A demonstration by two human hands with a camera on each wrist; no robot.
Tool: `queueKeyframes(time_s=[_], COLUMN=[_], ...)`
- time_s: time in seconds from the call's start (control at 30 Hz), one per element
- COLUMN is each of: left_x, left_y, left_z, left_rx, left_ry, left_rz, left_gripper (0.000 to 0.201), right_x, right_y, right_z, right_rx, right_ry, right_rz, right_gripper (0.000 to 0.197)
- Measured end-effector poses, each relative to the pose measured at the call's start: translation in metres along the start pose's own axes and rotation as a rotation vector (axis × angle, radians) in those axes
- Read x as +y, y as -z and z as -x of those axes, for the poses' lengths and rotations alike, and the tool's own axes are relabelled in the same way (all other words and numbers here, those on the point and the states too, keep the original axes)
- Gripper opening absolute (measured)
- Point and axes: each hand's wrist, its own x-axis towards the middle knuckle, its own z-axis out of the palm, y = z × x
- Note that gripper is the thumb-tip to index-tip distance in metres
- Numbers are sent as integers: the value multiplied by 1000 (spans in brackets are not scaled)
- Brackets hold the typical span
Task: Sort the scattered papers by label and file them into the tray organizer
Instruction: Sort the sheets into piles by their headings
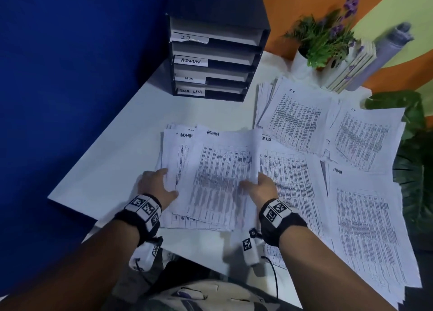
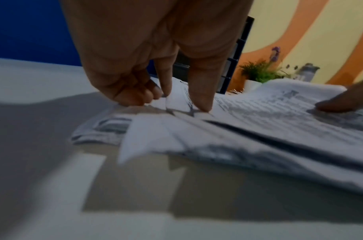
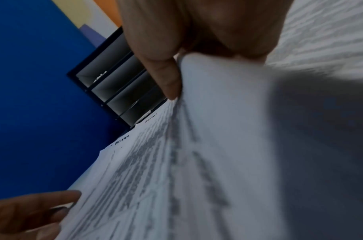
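Both hands are gathering the ADMIN stack [image 1: 210, 170] at the near side of the table [image 1: 112, 146]: the left hand [image 1: 157, 186] is pinching its left edge, the right hand [image 1: 262, 186] is curling round its right edge. Squaring comes next, I reckon, then the tray organizer [image 1: 215, 57] at the back, slot marked ADMIN, between IT above and H.R, TASK LIST below. Loose H.R, IT sheets are waiting on the right.

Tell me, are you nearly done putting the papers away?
Not yet. Sorting looks mostly done: separate H.R pile and IT pile. Left hand and right hand grip the ADMIN stack. No piles look filed in the tray organizer yet.
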Motion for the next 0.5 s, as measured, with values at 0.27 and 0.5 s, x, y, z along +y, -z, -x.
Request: queueKeyframes(time_s=[0.27, 0.5], left_x=[-4, -4], left_y=[-6, 2], left_z=[-10, -18], left_rx=[83, 103], left_ry=[39, -5], left_rz=[-130, 53], left_gripper=[82, 70], right_x=[8, 12], right_y=[22, 35], right_z=[-7, -10], right_rx=[66, 120], right_ry=[-124, -119], right_rz=[204, 146], right_gripper=[50, 39])
